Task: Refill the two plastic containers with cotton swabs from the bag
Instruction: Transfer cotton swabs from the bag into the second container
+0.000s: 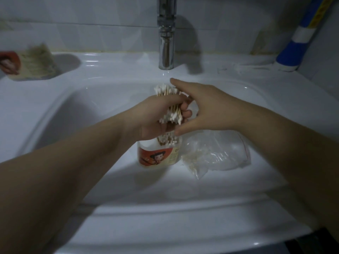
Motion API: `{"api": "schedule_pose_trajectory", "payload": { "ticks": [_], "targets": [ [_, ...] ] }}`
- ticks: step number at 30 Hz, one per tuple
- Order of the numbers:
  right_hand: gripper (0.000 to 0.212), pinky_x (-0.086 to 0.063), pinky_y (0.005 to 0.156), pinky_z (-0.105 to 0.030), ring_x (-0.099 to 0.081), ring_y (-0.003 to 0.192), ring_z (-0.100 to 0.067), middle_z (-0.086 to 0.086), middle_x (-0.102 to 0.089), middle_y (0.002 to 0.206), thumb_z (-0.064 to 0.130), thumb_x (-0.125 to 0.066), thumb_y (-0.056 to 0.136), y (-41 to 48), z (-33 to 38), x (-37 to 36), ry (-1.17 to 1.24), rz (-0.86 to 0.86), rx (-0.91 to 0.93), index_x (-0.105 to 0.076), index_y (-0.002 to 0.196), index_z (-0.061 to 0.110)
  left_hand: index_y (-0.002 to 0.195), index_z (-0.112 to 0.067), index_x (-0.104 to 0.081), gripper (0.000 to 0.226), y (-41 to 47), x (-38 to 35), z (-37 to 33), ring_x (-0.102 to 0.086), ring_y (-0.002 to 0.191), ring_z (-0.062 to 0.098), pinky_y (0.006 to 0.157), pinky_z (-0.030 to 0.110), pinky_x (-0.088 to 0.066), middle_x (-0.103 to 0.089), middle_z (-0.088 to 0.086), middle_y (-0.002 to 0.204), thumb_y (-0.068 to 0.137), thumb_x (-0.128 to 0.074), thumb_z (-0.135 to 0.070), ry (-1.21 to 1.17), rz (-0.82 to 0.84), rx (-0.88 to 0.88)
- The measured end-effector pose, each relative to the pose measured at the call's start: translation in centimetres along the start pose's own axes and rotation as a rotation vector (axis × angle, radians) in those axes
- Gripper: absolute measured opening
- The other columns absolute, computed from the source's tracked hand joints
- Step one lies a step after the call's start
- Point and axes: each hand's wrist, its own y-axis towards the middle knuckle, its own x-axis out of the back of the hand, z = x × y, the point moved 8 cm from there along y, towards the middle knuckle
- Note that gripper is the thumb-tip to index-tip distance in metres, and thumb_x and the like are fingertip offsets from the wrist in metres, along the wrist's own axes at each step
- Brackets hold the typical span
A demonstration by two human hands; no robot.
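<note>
— Fingers first: how do they stand?
— Left fingers [185, 113] are curled tight round a bundle of cotton swabs [166, 91], white tips sticking out above and below the left hand [156, 114]. The right hand [205, 107] is spread, fingers straight, forefinger stretched toward the tap [166, 43] and thumb low beside the bundle. Whether it touches the swabs, I cannot tell.
— And the container?
— One plastic container [157, 154] stands upright in the sink [91, 70] basin, right under the left hand, lid off, with swabs standing in it.
— Any writing on it?
— A red-orange label with a cartoon figure. There is small print beside it, too fine to read.
— The bag?
— A clear plastic bag [216, 153] lies just beside the container, on its right, with some swabs gathered in its near corner.
— The other container?
— It sits on the sink rim at far left [31, 63], well apart, packed with swabs, red label, blurred.
— Anything else lettered?
— A blue-and-white tube [293, 46] leans at the back right, with a yellow strip of print, unreadable.
</note>
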Motion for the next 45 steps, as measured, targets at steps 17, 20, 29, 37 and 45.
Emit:
{"api": "schedule_pose_trajectory", "payload": {
  "ticks": [17, 20, 29, 37, 45],
  "targets": [
    [0.025, -0.041, 0.044, -0.022, -0.057, 0.038, -0.013, -0.004, -0.066, 0.05, 0.027, -0.058, 0.084, -2.6, -4.2, 0.7, -0.195, 0.324, -0.461, -0.07, 0.066, 0.014, 0.086, -0.013, -0.063, 0.011, 0.7, 2.1, -0.2, -0.061, 0.055, 0.012, 0.059, 0.028, -0.055, -0.06, 0.001, 0.063, 0.092, -0.072, -0.015, 0.064, -0.199, -0.075],
    [0.02, -0.053, 0.046, -0.027, -0.074, 0.061, -0.022, -0.011, -0.076, 0.08, 0.008, -0.053, 0.086, -3.6, -5.0, -0.9, -0.027, 0.423, -0.523, -0.073, 0.082, 0.009, 0.082, -0.014, -0.064, 0.014, 0.7, 1.8, 0.0, -0.062, 0.058, 0.013, 0.062, 0.028, -0.056, -0.062, 0.001, 0.064, 0.093, -0.072, -0.016, 0.115, -0.159, -0.071],
    [0.038, -0.042, 0.044, -0.018, -0.058, 0.047, 0.0, 0.017, -0.065, 0.053, 0.053, -0.075, 0.082, -1.1, -4.1, -1.7, -0.156, 0.277, -0.3, -0.065, 0.062, 0.023, 0.089, -0.017, -0.066, 0.007, 0.6, 1.5, 0.3, -0.069, 0.074, 0.013, 0.072, 0.03, -0.06, -0.069, -0.003, 0.076, 0.096, -0.067, -0.019, 0.222, -0.124, -0.086],
    [0.076, -0.064, 0.069, -0.038, -0.073, 0.078, -0.013, 0.007, -0.07, 0.111, -0.006, -0.074, 0.077, -1.6, -4.7, -3.0, 0.043, 0.343, -0.346, -0.055, 0.138, 0.036, 0.082, -0.012, -0.067, 0.011, 0.8, 2.7, -0.4, -0.071, 0.072, 0.013, 0.068, 0.03, -0.06, -0.069, 0.003, 0.071, 0.089, -0.067, -0.004, 0.184, -0.24, -0.139],
    [0.048, -0.05, 0.061, -0.035, -0.065, 0.072, -0.034, -0.001, -0.064, 0.132, 0.053, -0.032, 0.107, -0.2, -4.5, 0.5, 0.501, -0.093, -0.675, -0.061, 0.129, 0.023, 0.114, -0.003, -0.071, 0.027, 1.0, 3.3, -0.4, -0.07, 0.09, 0.018, 0.074, 0.033, -0.062, -0.073, 0.012, 0.106, 0.087, -0.068, 0.001, 0.181, -0.27, -0.136]
  ]
}}
